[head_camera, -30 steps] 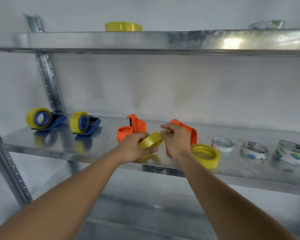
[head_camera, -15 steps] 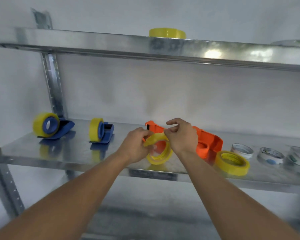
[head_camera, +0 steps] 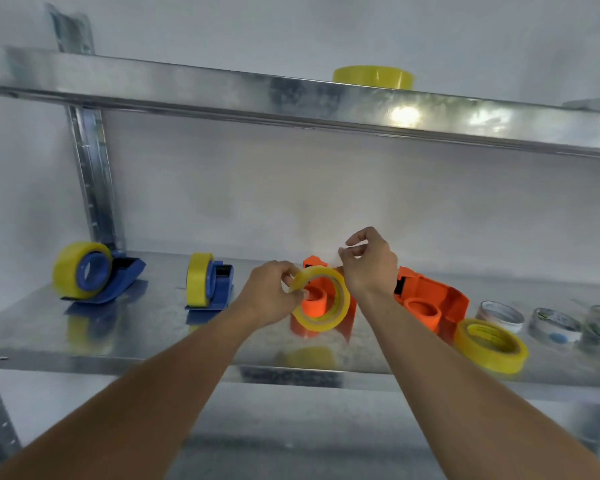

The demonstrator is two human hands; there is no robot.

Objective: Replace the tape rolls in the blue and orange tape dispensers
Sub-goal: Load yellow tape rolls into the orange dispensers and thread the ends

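My left hand [head_camera: 271,296] grips a yellow tape roll [head_camera: 342,303] by its left rim, held upright just in front of an orange dispenser [head_camera: 314,301] whose bare hub shows through the ring. My right hand [head_camera: 371,268] is raised just above and right of the roll, thumb and fingers pinched together as if on the tape's loose end; the strip itself is too faint to see. A second orange dispenser [head_camera: 430,299] lies to the right with a bare hub. Two blue dispensers [head_camera: 125,278] [head_camera: 224,285] at the left each carry a yellow roll.
All stand on a metal shelf [head_camera: 153,341]. A loose yellow roll [head_camera: 489,344] lies near the front edge on the right, with several clear rolls [head_camera: 499,315] beyond it. The upper shelf [head_camera: 222,88] holds another yellow roll [head_camera: 373,77]. An upright post [head_camera: 90,188] stands at the left.
My left hand turned the roll from flat to upright in front of the orange dispenser. My right hand lifted off the roll's rim and rose above it. My view shifted left.
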